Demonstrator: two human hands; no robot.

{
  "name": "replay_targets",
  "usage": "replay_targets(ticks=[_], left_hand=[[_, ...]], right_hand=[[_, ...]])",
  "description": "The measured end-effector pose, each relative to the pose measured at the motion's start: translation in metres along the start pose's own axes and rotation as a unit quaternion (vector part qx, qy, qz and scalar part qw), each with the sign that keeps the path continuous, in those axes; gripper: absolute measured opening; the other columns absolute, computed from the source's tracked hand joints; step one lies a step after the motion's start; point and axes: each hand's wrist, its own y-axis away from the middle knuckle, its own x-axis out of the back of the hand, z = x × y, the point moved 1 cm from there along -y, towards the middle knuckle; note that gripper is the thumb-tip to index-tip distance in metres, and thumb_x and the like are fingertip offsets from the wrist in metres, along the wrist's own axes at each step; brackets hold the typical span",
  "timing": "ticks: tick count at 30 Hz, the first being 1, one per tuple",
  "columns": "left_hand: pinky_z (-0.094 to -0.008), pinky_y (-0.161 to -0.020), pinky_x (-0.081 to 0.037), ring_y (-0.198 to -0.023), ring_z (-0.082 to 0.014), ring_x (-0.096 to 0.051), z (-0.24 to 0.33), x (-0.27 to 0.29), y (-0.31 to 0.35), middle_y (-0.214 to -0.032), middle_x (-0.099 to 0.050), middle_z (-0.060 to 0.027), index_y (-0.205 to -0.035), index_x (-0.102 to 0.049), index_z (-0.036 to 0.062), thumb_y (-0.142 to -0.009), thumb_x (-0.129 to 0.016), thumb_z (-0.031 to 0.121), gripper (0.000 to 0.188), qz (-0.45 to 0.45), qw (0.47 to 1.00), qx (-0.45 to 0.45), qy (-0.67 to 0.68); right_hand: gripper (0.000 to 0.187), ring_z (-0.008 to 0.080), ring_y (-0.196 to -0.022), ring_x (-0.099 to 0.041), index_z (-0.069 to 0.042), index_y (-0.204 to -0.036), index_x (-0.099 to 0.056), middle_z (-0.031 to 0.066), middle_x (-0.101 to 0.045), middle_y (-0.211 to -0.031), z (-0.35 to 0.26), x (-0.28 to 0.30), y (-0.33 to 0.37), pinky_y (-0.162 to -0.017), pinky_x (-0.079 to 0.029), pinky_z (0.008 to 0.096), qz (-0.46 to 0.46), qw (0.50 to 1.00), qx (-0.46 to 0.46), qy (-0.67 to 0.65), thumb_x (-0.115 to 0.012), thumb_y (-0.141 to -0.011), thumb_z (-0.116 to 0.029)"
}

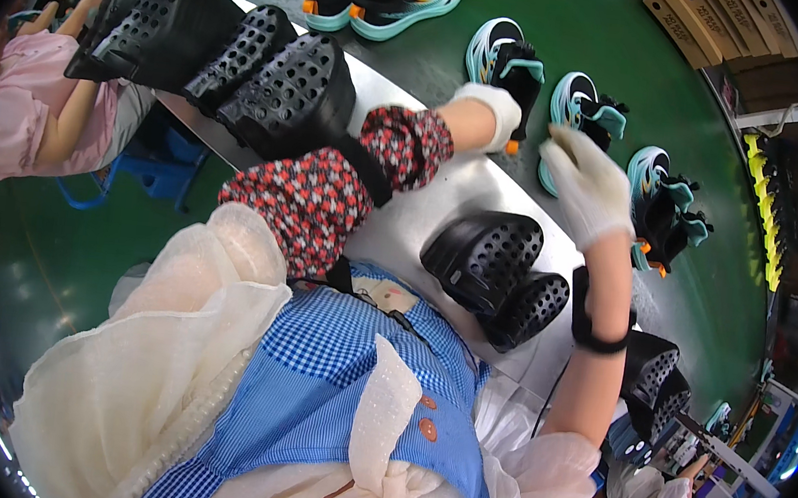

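My left hand (pixel 493 115), in a white glove, presses against the side of a black and pale-blue sneaker (pixel 524 76) with an orange heel tab. Its fingers look bent around the shoe and are partly hidden. My right hand (pixel 588 186), gloved in white too, reaches over a second sneaker (pixel 579 95) and covers part of it. The fingers of that hand stretch forward, slightly apart, with nothing visible between them. Beside my right forearm, black moulded blocks with round holes (pixel 487 261) lie on the metal table (pixel 400 235).
More sneakers (pixel 391 0) stand on the green surface (pixel 714 117), with another (pixel 652 203) at right. Larger perforated black blocks (pixel 289 92) sit at left, others (pixel 655 378) at right. Cardboard boxes (pixel 724 26) stand far right. Co-workers (pixel 35 104) sit at both sides.
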Motion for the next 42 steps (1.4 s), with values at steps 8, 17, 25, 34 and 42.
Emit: replay_targets(ticks=[8,17,25,34,42], left_hand=[[-0.0375,-0.094,-0.049,-0.112,-0.0284,-0.06,-0.023,0.019,0.008,-0.124,-0.061,-0.0101,-0.128,-0.06,0.0157,-0.084,-0.068,0.021,0.045,0.016,0.999,0.029,0.029],[-0.0397,-0.096,-0.047,-0.115,-0.0295,-0.054,0.017,0.014,0.062,-0.129,-0.055,-0.0083,-0.123,-0.06,0.0143,-0.081,-0.063,0.02,0.043,0.301,0.945,-0.121,0.039],[-0.0375,-0.096,-0.047,-0.112,-0.0297,-0.056,0.05,-0.005,0.077,-0.121,-0.059,-0.0156,-0.118,-0.063,0.0055,-0.085,-0.062,0.026,0.039,0.232,0.934,-0.215,0.167],[-0.0341,-0.091,-0.05,-0.099,-0.0202,-0.064,0.079,0.022,0.124,-0.109,-0.066,-0.0124,-0.117,-0.058,0.0044,-0.096,-0.052,0.041,0.043,-0.191,0.662,-0.21,0.693],[-0.0344,-0.097,-0.046,-0.109,-0.018,-0.057,0.066,0.002,0.118,-0.118,-0.057,-0.0095,-0.139,-0.037,0.0004,-0.089,-0.061,0.021,0.059,-0.219,0.556,-0.261,0.758]], right_hand=[[0.019,0.0274,-0.093,-0.065,-0.007,-0.098,-0.07,0.0121,-0.068,-0.098,0.013,0.017,0.178,-0.084,-0.049,0.0346,0.056,0.982,-0.181,0.01,-0.061,-0.086,-0.019],[0.04,0.0305,-0.101,-0.06,-0.005,-0.102,-0.065,0.0115,-0.065,-0.107,0.018,-0.032,0.223,-0.088,-0.048,0.0386,0.103,0.978,-0.166,0.071,-0.079,-0.068,-0.02],[0.034,0.031,-0.099,-0.06,-0.005,-0.099,-0.066,0.0118,-0.066,-0.104,0.02,-0.027,0.237,-0.087,-0.048,0.0391,0.138,0.976,-0.161,0.048,-0.078,-0.07,-0.018],[0.04,0.0311,-0.094,-0.061,-0.001,-0.105,-0.063,0.0156,-0.065,-0.106,-0.032,0.034,0.202,-0.083,-0.049,0.0364,0.243,0.968,0.043,-0.039,-0.078,-0.068,-0.003],[0.045,0.0285,-0.095,-0.064,0.0,-0.111,-0.061,0.0155,-0.065,-0.105,-0.039,0.022,0.171,-0.084,-0.051,0.0352,0.186,0.971,-0.049,-0.141,-0.076,-0.068,-0.005]])
